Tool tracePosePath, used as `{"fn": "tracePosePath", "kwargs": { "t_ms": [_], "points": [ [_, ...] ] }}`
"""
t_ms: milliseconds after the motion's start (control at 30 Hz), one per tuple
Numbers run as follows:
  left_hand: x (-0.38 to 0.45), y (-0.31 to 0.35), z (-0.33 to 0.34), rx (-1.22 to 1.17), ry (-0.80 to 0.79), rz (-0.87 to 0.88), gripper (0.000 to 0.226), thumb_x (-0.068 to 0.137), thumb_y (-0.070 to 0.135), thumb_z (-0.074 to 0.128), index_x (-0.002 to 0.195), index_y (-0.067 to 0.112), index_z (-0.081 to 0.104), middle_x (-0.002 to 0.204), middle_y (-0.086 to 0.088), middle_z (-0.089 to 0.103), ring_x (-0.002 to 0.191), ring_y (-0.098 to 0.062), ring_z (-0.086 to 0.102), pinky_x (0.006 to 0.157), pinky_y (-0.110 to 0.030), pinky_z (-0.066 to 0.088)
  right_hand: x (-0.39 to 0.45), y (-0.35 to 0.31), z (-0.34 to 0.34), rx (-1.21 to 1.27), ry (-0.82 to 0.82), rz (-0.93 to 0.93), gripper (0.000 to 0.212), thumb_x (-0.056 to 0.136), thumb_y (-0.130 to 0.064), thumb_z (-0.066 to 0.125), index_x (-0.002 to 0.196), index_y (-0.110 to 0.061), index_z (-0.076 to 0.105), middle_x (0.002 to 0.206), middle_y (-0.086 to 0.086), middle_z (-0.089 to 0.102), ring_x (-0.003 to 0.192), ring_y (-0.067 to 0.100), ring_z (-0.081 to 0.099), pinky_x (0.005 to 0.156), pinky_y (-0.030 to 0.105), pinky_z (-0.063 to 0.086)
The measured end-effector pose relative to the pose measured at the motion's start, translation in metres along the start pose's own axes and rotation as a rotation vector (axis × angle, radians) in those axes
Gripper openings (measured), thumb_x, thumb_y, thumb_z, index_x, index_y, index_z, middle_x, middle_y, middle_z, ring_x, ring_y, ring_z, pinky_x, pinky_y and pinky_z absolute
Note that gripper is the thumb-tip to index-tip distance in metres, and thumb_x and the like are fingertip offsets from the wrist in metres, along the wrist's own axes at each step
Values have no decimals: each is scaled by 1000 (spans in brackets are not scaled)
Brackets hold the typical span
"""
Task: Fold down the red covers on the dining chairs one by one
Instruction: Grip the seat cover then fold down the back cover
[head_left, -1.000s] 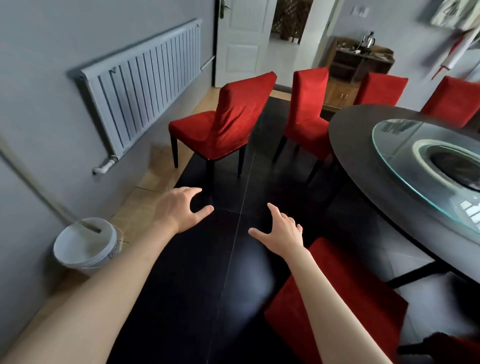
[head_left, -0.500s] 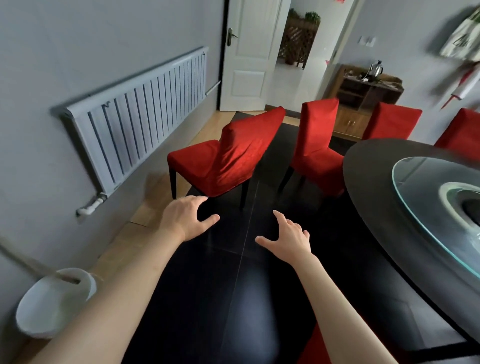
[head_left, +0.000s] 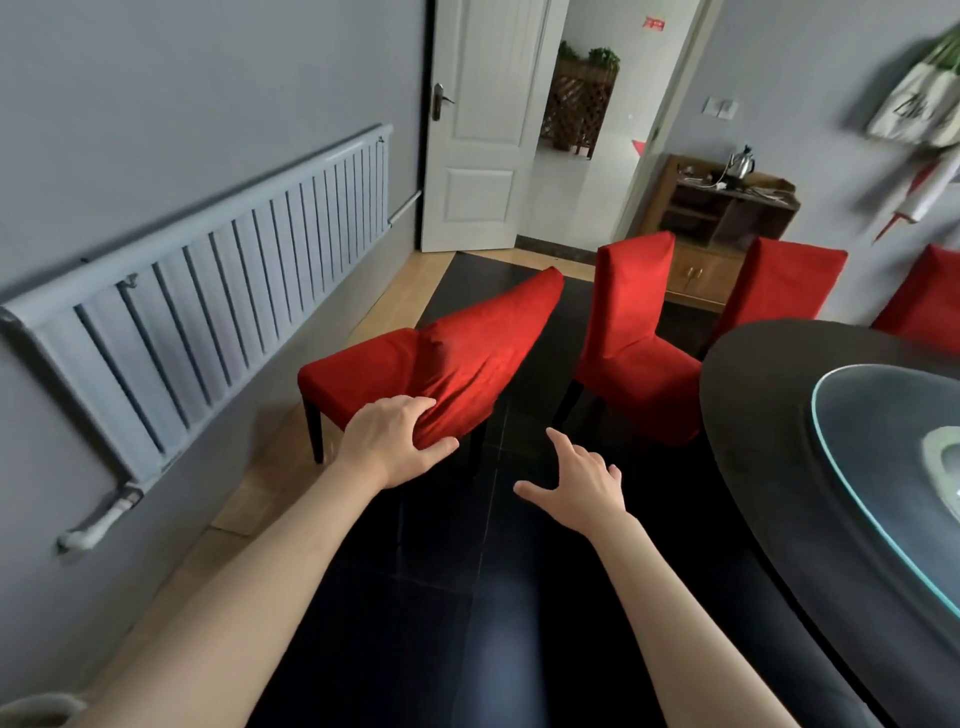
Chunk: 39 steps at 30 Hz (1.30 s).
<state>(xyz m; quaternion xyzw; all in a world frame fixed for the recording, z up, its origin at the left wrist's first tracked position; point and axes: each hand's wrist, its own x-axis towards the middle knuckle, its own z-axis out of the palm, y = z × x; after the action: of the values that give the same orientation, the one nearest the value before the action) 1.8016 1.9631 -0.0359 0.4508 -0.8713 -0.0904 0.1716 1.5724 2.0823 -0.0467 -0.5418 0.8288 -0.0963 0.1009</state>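
Home dining room: round table (head_left: 779, 467), red-covered chairs (head_left: 634, 332)

The nearest chair (head_left: 431, 374) is standing just ahead of the left hand (head_left: 387, 444), whose fingertips (head_left: 415, 401) are lying against its cover. The right hand (head_left: 582, 488) is hanging to the right, apart from it. A second chair (head_left: 631, 338) is sitting beyond those fingers, the table (head_left: 769, 467) lying to their right, the radiator (head_left: 208, 301) hanging left of the left hand.
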Motion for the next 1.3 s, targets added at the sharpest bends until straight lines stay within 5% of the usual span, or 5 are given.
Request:
{"fn": "tracePosePath", "kwargs": {
  "t_ms": [367,633,1000,1300],
  "points": [
    [167,17,34,18,13,11,70,82,66,55,133,18,55,133,-3,59,121,-21,55,100,-37,42,148,47,-30,18,6,9,94,80,-67,60,153,-29,16,141,-1,48,133,26,40,113,53,23],
    [256,38,69,31,72,-160,71,83,67,53,136,18,53,137,-3,56,125,-20,53,102,-38,41,280,84,-50,-28,-35,-223,95,78,-68,61,152,-29,16,140,0,49,132,26,40,112,54,23],
    [330,12,97,118,68,-285,72,82,70,50,136,22,53,136,2,57,123,-18,54,102,-38,43,419,54,-48,-79,-103,-494,97,76,-66,65,153,-28,17,150,4,40,140,27,31,114,57,16],
    [361,3,134,97,-38,-380,76,82,71,45,141,24,45,138,4,55,124,-16,53,102,-37,42,504,56,-45,-188,-191,-655,105,72,-65,70,154,-30,15,153,-1,35,143,25,25,115,57,14]
  ]
}}
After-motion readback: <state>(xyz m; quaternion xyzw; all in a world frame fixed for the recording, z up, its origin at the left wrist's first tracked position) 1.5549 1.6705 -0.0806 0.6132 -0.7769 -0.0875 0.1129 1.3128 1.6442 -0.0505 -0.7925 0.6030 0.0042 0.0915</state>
